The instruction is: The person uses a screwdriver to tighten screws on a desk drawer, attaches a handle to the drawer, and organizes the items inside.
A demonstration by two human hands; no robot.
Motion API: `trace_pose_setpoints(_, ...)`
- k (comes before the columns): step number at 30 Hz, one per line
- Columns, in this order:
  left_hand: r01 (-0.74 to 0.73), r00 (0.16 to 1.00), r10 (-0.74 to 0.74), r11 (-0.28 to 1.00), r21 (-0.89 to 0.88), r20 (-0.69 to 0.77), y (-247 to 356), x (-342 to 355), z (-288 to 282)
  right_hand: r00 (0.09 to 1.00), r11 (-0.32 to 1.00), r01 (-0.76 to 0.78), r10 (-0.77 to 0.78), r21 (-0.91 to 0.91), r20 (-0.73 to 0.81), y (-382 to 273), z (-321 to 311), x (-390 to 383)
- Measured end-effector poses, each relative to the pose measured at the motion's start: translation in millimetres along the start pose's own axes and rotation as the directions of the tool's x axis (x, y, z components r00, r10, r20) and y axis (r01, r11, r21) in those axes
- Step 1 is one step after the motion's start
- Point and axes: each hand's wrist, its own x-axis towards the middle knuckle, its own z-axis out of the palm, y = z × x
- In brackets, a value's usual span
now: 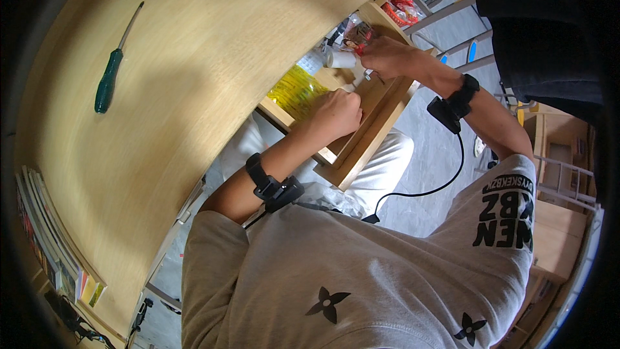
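Observation:
Both my hands are in an open wooden drawer (372,100) pulled out from under the desk. My left hand (338,115) is closed, its fingers curled down beside a yellow see-through packet (294,92); whatever they hold, if anything, is hidden. Farther back, my right hand (391,58) reaches in with bent fingers, and what lies in its grip cannot be made out. Close to its fingers are a white roll (341,59) and a clear packet with red on it (359,37). A small white item (369,75) shows just below that hand.
On the desk top (194,58) lies a screwdriver (108,81) with a green handle. Books (48,229) stand at the lower left. A red basket (402,10) is beyond the drawer. At the right are a person's dark-clothed legs (539,52) and metal-framed furniture (565,184).

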Motion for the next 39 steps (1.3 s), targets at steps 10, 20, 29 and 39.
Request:
trace_pose_setpoints(10, 0.031, 0.999, -0.031, 0.999, 0.012, 0.005, 5, -1, -5, 0.998, 0.999, 0.040, -0.041, 0.028, 0.043, -6, 1, -4)
trace_pose_setpoints(20, 0.058, 0.998, -0.058, 0.993, -0.098, 0.005, -1, 0, -9, 0.953, 0.990, -0.140, 0.127, 0.029, 0.274, -31, -30, -13)
trace_pose_setpoints(29, 0.100, 0.978, -0.057, 0.973, -0.209, 0.201, -17, 11, -15, 0.926, 0.955, -0.292, 0.269, 0.052, 0.266, -37, -34, -17)
trace_pose_setpoints(39, 0.480, 0.823, -0.295, 0.819, -0.315, 0.486, 0, 19, -15, 0.301, 0.409, -0.306, 0.898, 0.860, -0.320, -103, 49, -143)
